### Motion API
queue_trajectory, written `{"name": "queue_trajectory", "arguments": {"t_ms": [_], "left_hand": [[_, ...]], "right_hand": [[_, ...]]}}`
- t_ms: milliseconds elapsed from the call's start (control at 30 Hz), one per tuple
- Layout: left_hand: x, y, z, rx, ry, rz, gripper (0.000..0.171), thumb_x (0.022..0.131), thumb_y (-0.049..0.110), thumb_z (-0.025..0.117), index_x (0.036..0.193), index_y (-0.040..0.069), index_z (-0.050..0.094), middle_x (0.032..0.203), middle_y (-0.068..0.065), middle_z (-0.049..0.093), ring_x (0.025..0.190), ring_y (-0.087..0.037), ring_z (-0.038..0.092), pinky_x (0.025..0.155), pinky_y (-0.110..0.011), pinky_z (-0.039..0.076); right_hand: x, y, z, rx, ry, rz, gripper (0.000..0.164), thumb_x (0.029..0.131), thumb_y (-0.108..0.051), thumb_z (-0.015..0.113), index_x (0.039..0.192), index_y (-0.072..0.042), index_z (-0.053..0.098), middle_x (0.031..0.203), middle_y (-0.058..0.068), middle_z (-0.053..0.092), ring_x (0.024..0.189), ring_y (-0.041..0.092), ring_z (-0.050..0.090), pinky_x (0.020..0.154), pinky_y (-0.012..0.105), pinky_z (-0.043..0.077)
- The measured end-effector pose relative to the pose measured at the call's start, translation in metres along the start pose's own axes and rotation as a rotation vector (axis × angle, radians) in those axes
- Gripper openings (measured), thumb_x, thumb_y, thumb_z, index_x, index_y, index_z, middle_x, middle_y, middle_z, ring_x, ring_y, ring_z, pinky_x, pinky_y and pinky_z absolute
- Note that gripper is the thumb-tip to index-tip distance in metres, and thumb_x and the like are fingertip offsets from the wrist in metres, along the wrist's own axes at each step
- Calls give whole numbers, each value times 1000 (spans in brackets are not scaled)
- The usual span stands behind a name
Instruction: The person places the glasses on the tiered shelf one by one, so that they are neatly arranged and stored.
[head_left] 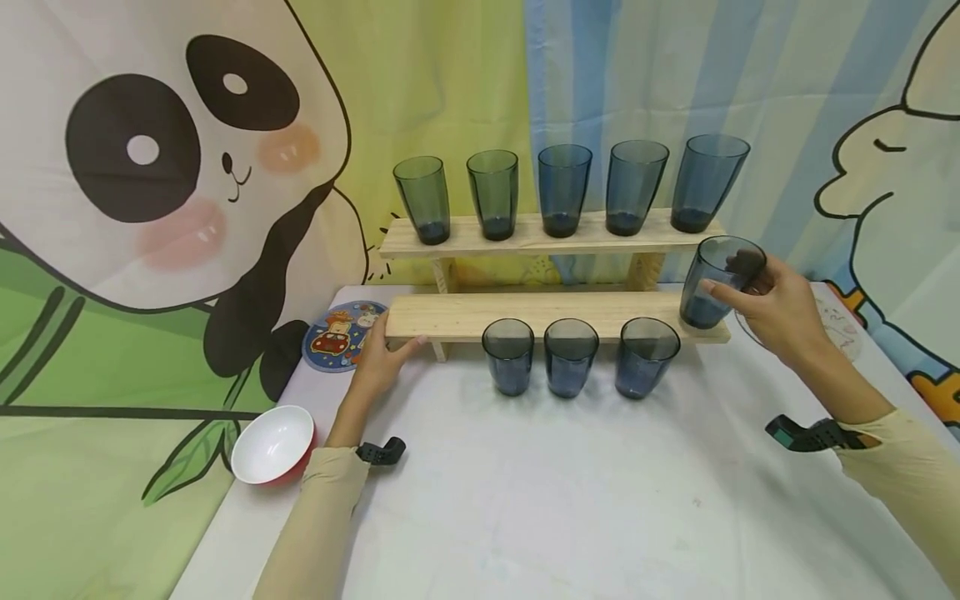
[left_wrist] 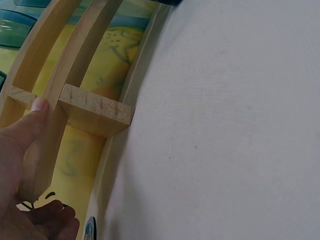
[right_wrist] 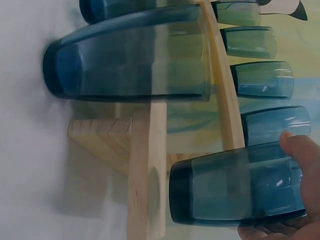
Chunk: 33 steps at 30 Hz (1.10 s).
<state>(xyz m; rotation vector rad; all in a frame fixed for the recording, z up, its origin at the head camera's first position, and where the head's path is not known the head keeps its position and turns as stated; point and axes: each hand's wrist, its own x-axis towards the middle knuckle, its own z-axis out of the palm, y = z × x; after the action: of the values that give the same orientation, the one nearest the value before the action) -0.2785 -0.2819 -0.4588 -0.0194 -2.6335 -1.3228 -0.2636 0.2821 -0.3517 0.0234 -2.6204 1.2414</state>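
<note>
My right hand (head_left: 787,304) grips a blue drinking glass (head_left: 705,287) around its upper side, thumb toward me. Its base is at the right end of the lower board of a two-tier wooden rack (head_left: 517,315); in the right wrist view a reflection of it shows on the board, and I cannot tell whether they touch. My left hand (head_left: 378,358) holds the lower board's left end, its thumb (left_wrist: 37,107) on the front edge and its fingers curled around the end. Three more glasses (head_left: 572,358) stand upright on the table before the rack.
Several glasses (head_left: 564,192) stand in a row on the upper board (head_left: 528,243). To the left are a round blue patterned mat (head_left: 330,337) and a white bowl (head_left: 273,446) with a red outside. A pale round mat (head_left: 838,325) lies behind my right wrist. Printed curtains (head_left: 465,75) hang behind.
</note>
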Motion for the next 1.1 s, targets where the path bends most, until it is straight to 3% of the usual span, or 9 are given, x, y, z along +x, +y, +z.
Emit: {"name": "queue_trajectory", "arguments": {"t_ms": [200, 533, 667, 733, 767, 867, 967, 1033, 1100], "left_hand": [[-1, 0, -1, 5, -5, -13, 96, 97, 42, 78, 166, 4, 23, 166, -27, 33, 156, -43, 29, 128, -59, 23], [1, -1, -1, -7, -5, -9, 95, 97, 40, 78, 166, 4, 25, 165, -26, 34, 155, -43, 31, 128, -59, 24], [1, -2, -1, -8, -8, -17, 95, 96, 43, 78, 166, 6, 25, 166, -26, 34, 156, -43, 30, 128, -59, 24], [0, -2, -1, -16, -8, -25, 96, 96, 44, 78, 167, 7, 24, 166, -25, 33, 156, -43, 29, 127, -60, 24], [0, -2, -1, -21, -9, -28, 97, 96, 45, 78, 167, 8, 24, 167, -25, 33, 156, -43, 29, 127, -60, 24], [-1, -3, -1, -37, -9, -32, 98, 95, 45, 79, 167, 9, 23, 168, -23, 32, 157, -42, 28, 128, -59, 23], [-2, -3, -1, -49, -10, -28, 98, 95, 45, 79, 167, 9, 24, 168, -23, 32, 157, -41, 27, 128, -58, 22], [-3, -2, 0, -51, -12, -26, 97, 95, 45, 79, 167, 9, 24, 168, -22, 32, 157, -41, 28, 128, -59, 22], [-3, -1, 0, -47, -13, -27, 97, 95, 46, 78, 167, 9, 23, 168, -22, 32, 157, -41, 28, 128, -59, 23]], "right_hand": [[12, 2, 9, -9, -12, 26, 72, 96, -58, 71, 139, -3, 52, 119, 11, 57, 100, 22, 50, 70, 9, 42], [18, 5, 14, 0, -26, 26, 74, 98, -54, 70, 143, 1, 51, 116, 11, 54, 98, 26, 46, 68, 15, 42], [21, 6, 17, 19, -44, 40, 79, 98, -56, 69, 147, 2, 46, 134, 24, 54, 122, 40, 52, 91, 36, 52], [22, 7, 19, 37, -51, 41, 83, 98, -57, 69, 150, 3, 43, 145, 27, 51, 136, 46, 48, 104, 52, 49], [22, 8, 20, 42, -49, 40, 85, 98, -57, 69, 152, 3, 42, 148, 27, 50, 139, 46, 47, 106, 55, 47], [22, 10, 23, 44, -34, 31, 86, 97, -58, 69, 152, 2, 40, 140, 22, 51, 123, 37, 52, 96, 38, 50], [19, 10, 25, 21, -13, 24, 81, 95, -60, 70, 141, 0, 43, 119, 14, 48, 101, 28, 43, 74, 31, 38], [17, 9, 23, 19, -18, 22, 79, 95, -61, 71, 135, 0, 41, 118, 15, 47, 104, 29, 45, 79, 33, 41], [14, 6, 20, 22, -39, 27, 81, 95, -61, 71, 137, 1, 40, 131, 24, 50, 124, 38, 51, 98, 41, 48]]}}
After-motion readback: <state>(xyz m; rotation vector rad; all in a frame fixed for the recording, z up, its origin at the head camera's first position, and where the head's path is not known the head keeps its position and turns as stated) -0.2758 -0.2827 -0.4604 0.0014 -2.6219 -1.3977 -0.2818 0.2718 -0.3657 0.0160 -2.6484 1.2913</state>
